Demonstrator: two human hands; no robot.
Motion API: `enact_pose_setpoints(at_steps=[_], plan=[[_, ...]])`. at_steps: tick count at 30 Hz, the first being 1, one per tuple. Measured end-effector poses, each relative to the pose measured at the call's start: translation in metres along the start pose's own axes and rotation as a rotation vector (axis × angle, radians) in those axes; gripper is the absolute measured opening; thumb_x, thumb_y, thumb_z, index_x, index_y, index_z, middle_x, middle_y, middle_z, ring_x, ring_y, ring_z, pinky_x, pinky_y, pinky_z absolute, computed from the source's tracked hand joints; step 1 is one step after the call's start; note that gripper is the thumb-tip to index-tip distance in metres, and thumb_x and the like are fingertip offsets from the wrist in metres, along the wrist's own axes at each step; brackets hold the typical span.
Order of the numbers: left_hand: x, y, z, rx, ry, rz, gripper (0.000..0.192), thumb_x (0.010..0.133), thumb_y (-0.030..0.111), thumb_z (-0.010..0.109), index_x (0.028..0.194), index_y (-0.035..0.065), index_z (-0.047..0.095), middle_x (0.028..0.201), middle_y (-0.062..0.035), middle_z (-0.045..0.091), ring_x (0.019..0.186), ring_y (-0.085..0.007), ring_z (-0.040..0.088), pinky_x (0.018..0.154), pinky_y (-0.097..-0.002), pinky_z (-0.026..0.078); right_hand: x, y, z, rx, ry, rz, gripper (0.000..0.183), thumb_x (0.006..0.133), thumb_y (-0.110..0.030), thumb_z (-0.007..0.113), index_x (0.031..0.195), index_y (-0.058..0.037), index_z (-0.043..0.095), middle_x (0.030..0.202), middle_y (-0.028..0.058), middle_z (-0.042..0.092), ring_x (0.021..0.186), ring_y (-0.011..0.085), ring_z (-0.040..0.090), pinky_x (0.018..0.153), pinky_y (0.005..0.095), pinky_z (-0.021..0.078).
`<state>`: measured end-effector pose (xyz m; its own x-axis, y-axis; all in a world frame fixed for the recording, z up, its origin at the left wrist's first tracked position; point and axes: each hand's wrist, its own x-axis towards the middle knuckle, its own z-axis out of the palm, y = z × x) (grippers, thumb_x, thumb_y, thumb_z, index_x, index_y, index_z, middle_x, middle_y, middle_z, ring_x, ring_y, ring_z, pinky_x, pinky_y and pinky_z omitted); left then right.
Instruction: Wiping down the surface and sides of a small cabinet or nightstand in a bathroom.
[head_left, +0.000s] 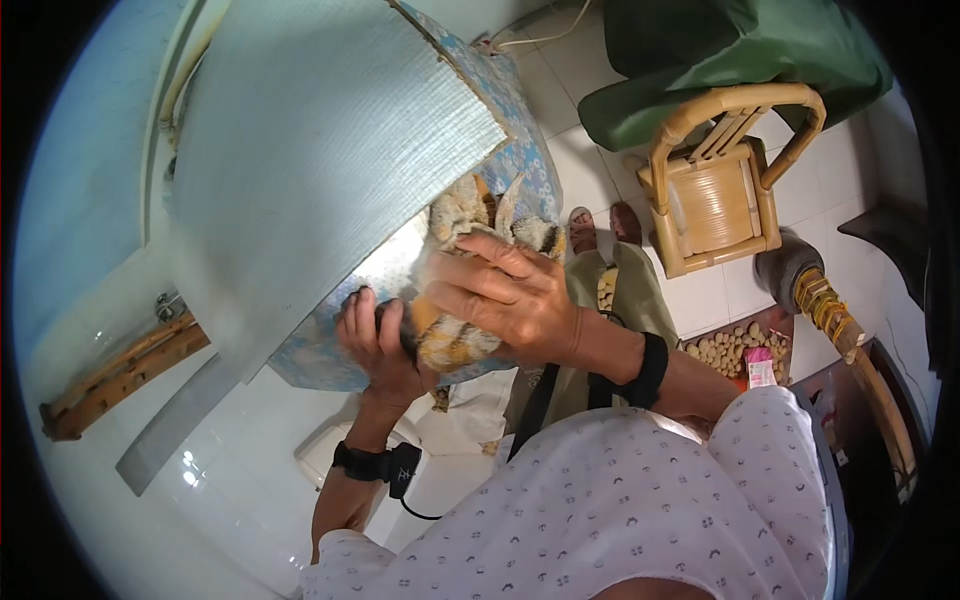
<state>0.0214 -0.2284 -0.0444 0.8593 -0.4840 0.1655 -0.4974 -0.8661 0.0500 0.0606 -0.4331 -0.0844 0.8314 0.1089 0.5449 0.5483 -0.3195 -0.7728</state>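
My left hand is curled around a dark item that is mostly hidden by the fingers; what it is cannot be told. Right beside it, my right hand grips a bunched fluffy cloth in white, orange and brown. More of this cloth rises behind the right fingers. Both hands are over a surface covered with a blue floral cloth, just at the near edge of a large pale ribbed panel. The panel hides much of that surface, and a bright patch lies under its edge.
A bamboo chair stands on the tiled floor at the right, near a green cover. Around it are a dark pot, a bound wooden pole and a pebbled mat. A wooden bar is at the left.
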Motion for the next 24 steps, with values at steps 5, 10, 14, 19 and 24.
enact_pose_setpoints(at_steps=[5, 10, 14, 19, 24], plan=[[-0.001, -0.001, 0.001, 0.012, 0.005, -0.005, 0.046, 0.085, 0.031, 0.038, 0.119, 0.0011, 0.04, 0.126, -0.0231, 0.034, 0.115, -0.0391, 0.033, 0.094, -0.0536, 0.024, -0.021, 0.002, -0.028, 0.034, -0.266, 0.045, 0.043, 0.047, -0.011, 0.072, 0.089, -0.0111, 0.066, 0.108, 0.0013, 0.06, 0.1, 0.023, 0.055, 0.069, 0.0316, 0.0498], [0.0, -0.001, -0.001, 0.001, -0.013, -0.005, 0.046, 0.085, 0.032, 0.038, 0.119, 0.0004, 0.04, 0.126, -0.0233, 0.033, 0.114, -0.0397, 0.034, 0.093, -0.0539, 0.025, -0.007, 0.001, -0.024, 0.122, -0.092, 0.168, 0.056, 0.046, -0.017, 0.079, 0.099, -0.0069, 0.065, 0.111, 0.0064, 0.06, 0.106, 0.0272, 0.053, 0.085, 0.0369, 0.0486], [-0.003, -0.003, 0.005, -0.018, 0.04, 0.014, 0.046, 0.086, 0.032, 0.039, 0.119, 0.0001, 0.04, 0.126, -0.0235, 0.033, 0.114, -0.0398, 0.034, 0.092, -0.0546, 0.026, 0.028, 0.005, -0.006, -0.058, -0.184, 0.014, 0.044, 0.059, -0.022, 0.073, 0.1, -0.0095, 0.065, 0.112, 0.0047, 0.059, 0.104, 0.026, 0.053, 0.081, 0.0366, 0.0496], [-0.002, -0.002, 0.002, 0.0, 0.004, 0.003, 0.047, 0.086, 0.033, 0.038, 0.12, 0.0003, 0.039, 0.126, -0.0237, 0.033, 0.114, -0.0401, 0.034, 0.092, -0.0547, 0.025, -0.002, -0.002, -0.009, -0.065, -0.088, -0.01, 0.029, 0.06, -0.009, 0.064, 0.089, -0.0116, 0.067, 0.105, 0.0002, 0.061, 0.099, 0.021, 0.054, 0.066, 0.0336, 0.0491], [0.004, -0.001, 0.004, -0.003, 0.025, 0.018, 0.048, 0.085, 0.034, 0.038, 0.118, -0.0005, 0.042, 0.125, -0.0252, 0.034, 0.113, -0.041, 0.034, 0.092, -0.0543, 0.024, -0.018, 0.003, -0.037, 0.146, -0.29, 0.098, 0.027, 0.064, -0.01, 0.066, 0.091, -0.0116, 0.067, 0.101, 0.0012, 0.063, 0.096, 0.0204, 0.057, 0.071, 0.0304, 0.0495]])
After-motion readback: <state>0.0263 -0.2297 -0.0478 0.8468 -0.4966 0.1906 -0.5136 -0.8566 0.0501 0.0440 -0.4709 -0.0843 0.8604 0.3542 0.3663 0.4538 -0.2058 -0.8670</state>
